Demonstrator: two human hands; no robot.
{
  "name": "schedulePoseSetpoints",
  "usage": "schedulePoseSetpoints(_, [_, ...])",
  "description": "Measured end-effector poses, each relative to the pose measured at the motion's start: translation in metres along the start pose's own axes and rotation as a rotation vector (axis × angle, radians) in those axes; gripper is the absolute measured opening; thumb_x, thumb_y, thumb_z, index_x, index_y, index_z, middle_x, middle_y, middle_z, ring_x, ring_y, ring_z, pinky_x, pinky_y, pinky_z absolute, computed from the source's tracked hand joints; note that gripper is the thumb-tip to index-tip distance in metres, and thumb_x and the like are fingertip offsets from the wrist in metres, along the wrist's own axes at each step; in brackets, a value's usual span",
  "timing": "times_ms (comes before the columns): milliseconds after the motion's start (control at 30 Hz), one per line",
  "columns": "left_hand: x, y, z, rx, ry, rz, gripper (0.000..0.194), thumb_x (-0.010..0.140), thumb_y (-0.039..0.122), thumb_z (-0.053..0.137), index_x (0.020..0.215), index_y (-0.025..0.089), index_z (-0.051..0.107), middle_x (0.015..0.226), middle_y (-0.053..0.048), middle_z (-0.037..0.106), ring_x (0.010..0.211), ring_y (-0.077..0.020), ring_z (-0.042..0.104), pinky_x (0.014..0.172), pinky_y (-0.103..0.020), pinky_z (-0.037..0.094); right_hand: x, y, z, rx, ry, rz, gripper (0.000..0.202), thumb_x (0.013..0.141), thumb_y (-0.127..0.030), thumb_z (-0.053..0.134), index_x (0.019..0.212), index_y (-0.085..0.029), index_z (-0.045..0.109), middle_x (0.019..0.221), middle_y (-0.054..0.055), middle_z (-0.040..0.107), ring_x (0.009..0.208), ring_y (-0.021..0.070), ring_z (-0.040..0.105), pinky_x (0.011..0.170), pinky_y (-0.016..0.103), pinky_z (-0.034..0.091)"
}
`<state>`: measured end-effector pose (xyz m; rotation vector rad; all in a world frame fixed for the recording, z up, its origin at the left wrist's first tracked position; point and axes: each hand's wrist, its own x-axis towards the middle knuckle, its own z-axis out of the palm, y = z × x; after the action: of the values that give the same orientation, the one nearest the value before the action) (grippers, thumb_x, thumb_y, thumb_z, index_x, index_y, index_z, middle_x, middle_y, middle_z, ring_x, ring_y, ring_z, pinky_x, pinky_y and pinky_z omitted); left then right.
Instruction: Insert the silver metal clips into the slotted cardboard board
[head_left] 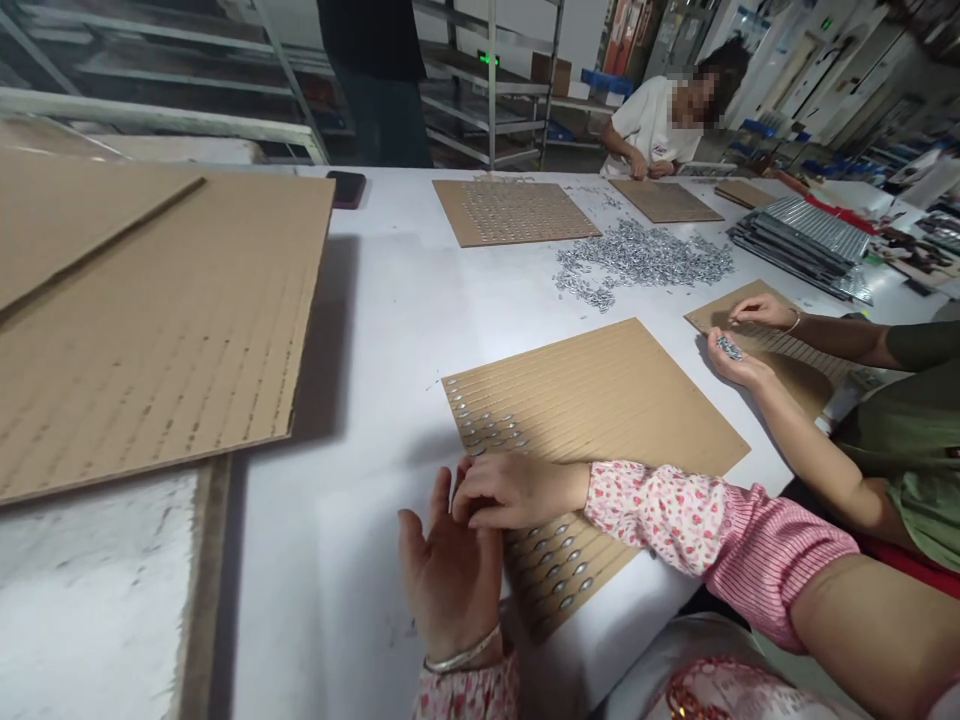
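My left hand (pixel 452 575) is turned palm up beside the near left edge of a brown cardboard sheet (pixel 600 400), its fingers apart. Whether anything small lies in its palm cannot be made out. My right hand (pixel 517 488) reaches across the sheet, and its bent fingertips are pinched together over the left fingers. What they pinch, if anything, is hidden. Ridged lines run along the sheet. Small silver oval pieces (pixel 559 570) stand in rows along its left side, on both sides of my right wrist.
A heap of silver pieces (pixel 645 255) lies beyond the sheet. A co-worker's hand (pixel 739 365) at right holds similar pieces. Another person (pixel 652 130) works at the far side. Large cardboard sheets (pixel 187 320) overhang at left, near a dark phone (pixel 348 190).
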<state>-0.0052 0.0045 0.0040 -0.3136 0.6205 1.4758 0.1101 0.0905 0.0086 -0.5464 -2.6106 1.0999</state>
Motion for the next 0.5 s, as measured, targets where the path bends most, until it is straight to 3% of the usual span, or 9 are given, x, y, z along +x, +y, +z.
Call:
schedulePoseSetpoints(100, [0.0,0.0,0.004,-0.011,0.032,0.071,0.038,0.091,0.044,0.041,0.102,0.018,0.067,0.11,-0.012,0.066,0.11,-0.022,0.058,0.085,-0.032,0.053,-0.003,0.023,-0.022,0.26,0.197,0.186,0.015,0.085,-0.028,0.058,0.092,-0.015,0.063,0.086,0.002,0.066,0.077,0.0109,0.059,0.073,0.023,0.046])
schedulePoseSetpoints(200, [0.0,0.0,0.008,-0.021,0.106,0.118,0.032,0.09,0.039,0.044,0.098,0.017,0.066,0.11,-0.011,0.065,0.113,-0.0218,0.057,0.09,-0.035,0.051,-0.006,0.051,-0.044,0.268,0.422,0.399,0.016,0.083,-0.029,0.06,0.089,-0.014,0.062,0.073,-0.001,0.062,0.065,0.008,0.054,0.064,0.02,0.042])
schedulePoseSetpoints(333, [0.003,0.0,0.008,-0.031,0.143,0.077,0.027,0.089,0.034,0.048,0.097,0.015,0.064,0.11,-0.011,0.064,0.109,-0.0206,0.059,0.087,-0.033,0.053,-0.008,0.078,-0.056,0.103,0.391,0.477,0.016,0.081,-0.029,0.062,0.086,-0.014,0.066,0.068,-0.002,0.059,0.061,0.007,0.05,0.061,0.019,0.037])
schedulePoseSetpoints(500, [0.006,0.0,0.005,-0.043,0.155,0.057,0.024,0.089,0.03,0.048,0.098,0.015,0.064,0.105,-0.01,0.065,0.101,-0.0185,0.061,0.084,-0.031,0.054,-0.006,0.093,-0.051,-0.006,0.334,0.46,0.014,0.08,-0.024,0.063,0.087,-0.015,0.071,0.069,-0.002,0.059,0.065,0.0076,0.051,0.065,0.02,0.036])
